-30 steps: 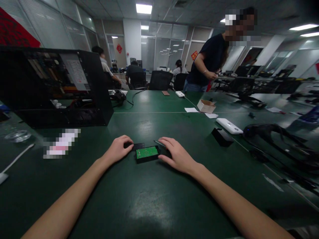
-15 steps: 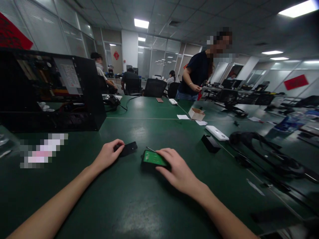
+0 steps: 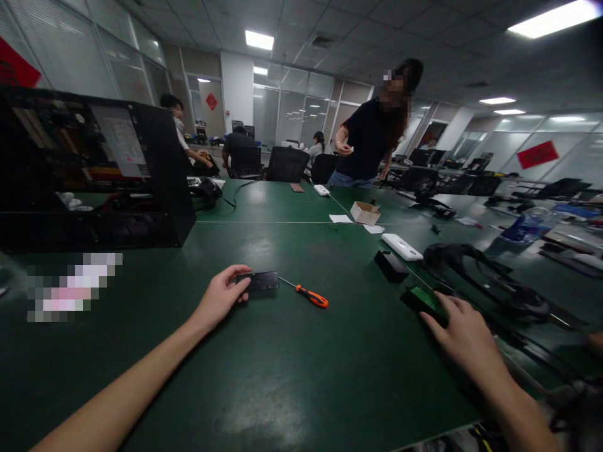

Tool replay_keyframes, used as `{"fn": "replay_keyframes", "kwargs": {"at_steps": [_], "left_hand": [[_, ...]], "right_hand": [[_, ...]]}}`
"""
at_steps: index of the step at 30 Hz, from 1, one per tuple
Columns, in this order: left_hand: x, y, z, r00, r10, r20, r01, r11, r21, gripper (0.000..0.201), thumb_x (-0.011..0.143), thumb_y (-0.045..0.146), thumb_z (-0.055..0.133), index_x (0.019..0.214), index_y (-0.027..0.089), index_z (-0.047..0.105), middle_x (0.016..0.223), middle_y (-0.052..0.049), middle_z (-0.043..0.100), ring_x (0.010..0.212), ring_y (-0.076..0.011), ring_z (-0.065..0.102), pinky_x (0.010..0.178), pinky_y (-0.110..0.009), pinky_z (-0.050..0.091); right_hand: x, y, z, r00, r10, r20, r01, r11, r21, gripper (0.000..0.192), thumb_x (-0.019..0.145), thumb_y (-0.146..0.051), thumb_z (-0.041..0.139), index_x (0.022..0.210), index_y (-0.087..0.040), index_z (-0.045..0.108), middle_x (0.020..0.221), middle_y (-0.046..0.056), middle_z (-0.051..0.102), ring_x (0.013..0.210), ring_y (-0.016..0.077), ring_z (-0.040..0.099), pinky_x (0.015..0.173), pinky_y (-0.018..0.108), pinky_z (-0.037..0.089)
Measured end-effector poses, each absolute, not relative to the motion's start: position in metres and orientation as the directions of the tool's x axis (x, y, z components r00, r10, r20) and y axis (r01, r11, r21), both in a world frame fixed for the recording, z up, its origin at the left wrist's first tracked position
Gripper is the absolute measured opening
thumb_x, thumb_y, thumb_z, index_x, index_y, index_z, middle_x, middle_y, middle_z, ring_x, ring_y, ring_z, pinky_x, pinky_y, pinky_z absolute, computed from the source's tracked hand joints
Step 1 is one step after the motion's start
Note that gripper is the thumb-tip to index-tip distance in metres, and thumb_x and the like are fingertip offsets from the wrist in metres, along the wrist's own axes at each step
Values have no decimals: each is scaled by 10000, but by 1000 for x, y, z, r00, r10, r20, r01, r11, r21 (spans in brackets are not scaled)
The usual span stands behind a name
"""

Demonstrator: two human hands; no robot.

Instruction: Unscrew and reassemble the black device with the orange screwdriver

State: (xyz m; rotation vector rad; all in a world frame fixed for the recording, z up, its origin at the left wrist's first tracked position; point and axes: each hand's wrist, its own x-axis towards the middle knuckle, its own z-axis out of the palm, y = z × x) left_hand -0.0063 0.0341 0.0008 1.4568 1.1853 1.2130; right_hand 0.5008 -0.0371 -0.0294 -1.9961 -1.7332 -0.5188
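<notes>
Left hand [image 3: 220,297] grip clamped on black cover [image 3: 258,282]; right hand [image 3: 464,334] grip around green-board case [image 3: 421,299].

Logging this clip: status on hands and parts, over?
Left hand pinching black cover. Right hand on open case with green board. Screwdriver lying between, untouched.

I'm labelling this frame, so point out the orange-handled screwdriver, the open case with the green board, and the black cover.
orange-handled screwdriver [image 3: 311,296]: head view, on the orange handle.
open case with the green board [image 3: 421,297]: head view, on the green board.
black cover [image 3: 262,281]: head view, on its flat top face.
</notes>
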Motion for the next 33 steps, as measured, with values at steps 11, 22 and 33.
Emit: {"fn": "replay_keyframes", "kwargs": {"at_steps": [11,22,33], "left_hand": [[0,24,2,245,964,100,18,-108,994,282,808,354,747,977,163,627,888,-56,769,864,-221,750,833,-332,568],[5,13,5,371,854,366,376,-498,781,201,887,285,673,1061,193,713,978,-63,721,813,-182,670,704,-278,534],[4,14,7,321,881,347,394,-458,797,199,926,297,576,975,173,723,868,-60,736,738,-184,685,680,-282,535]], "right_hand": [[249,23,35,-451,879,153,255,292,-922,500,1039,-480,372,1403,-195,563,1264,123,682,1036,197,688,922,377,559],[274,-22,37,-555,790,260,527,576,-625,367,1020,-348,492,1326,-243,666,1284,81,703,1195,229,647,1064,423,495],[508,-34,-2,51,829,557,988,41,-150,440,926,-505,463,1124,-222,736,1198,132,741,1066,332,724,903,451,577]]}}
